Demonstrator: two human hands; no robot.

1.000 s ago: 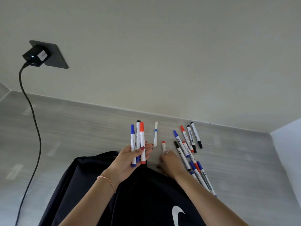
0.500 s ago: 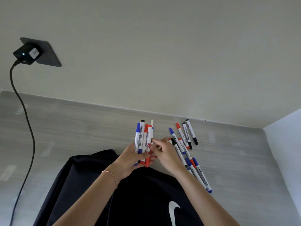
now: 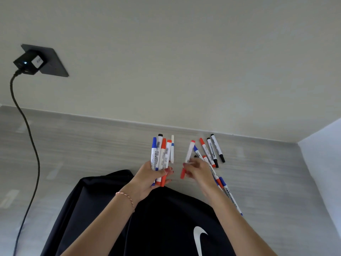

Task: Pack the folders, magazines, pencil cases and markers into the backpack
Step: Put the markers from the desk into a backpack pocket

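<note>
One head-worn view, looking down.
It faces the wall, close above the counter's far edge.

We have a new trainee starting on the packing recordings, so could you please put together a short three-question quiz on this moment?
1. True or false: the left hand holds a bundle of markers.
2. What does the right hand pinch: A) a red-capped marker, B) a pencil case, C) the charger cable?
3. Fill in: the loose markers lie on the grey ____, beyond the black backpack.

Key: 1 true; 2 A; 3 floor.
</note>
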